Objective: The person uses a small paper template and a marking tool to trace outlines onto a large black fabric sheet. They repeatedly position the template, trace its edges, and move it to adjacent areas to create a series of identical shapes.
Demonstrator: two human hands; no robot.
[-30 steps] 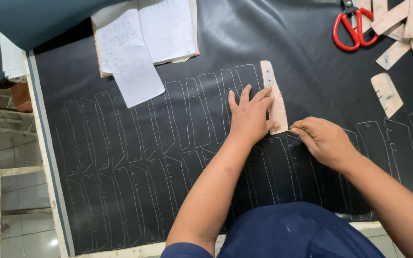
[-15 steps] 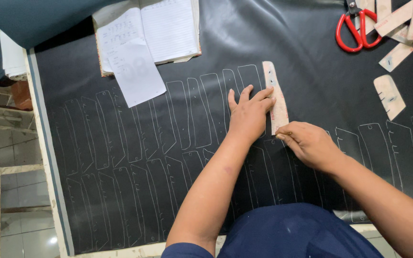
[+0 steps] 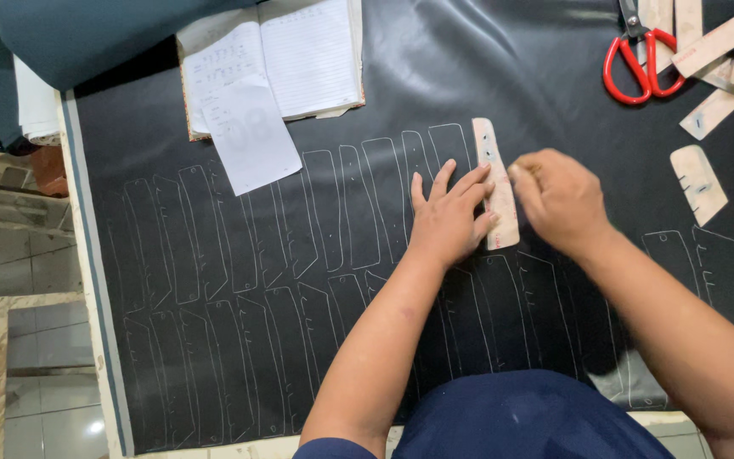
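Left hand [image 3: 448, 219] flat, fingers spread, pressing tan card template [image 3: 496, 184] onto black sheet [image 3: 554, 85] marked with traced outlines; right hand [image 3: 558, 200] curled at the template's right edge, blurred, can't tell if its grip holds anything; red scissors [image 3: 643, 59] top right

The scene is seen through a single head-worn camera, aimed almost straight down from above the person's shoulders onto the black sheet [image 3: 554, 76] spread over the table. The view is taken from near, so that both forearms and the dark blue lap are cut off by the bottom edge, while the red scissors [image 3: 639, 59] are clipped by the top edge. The table's left edge and tiled floor [image 3: 36, 391] are caught at the left margin.
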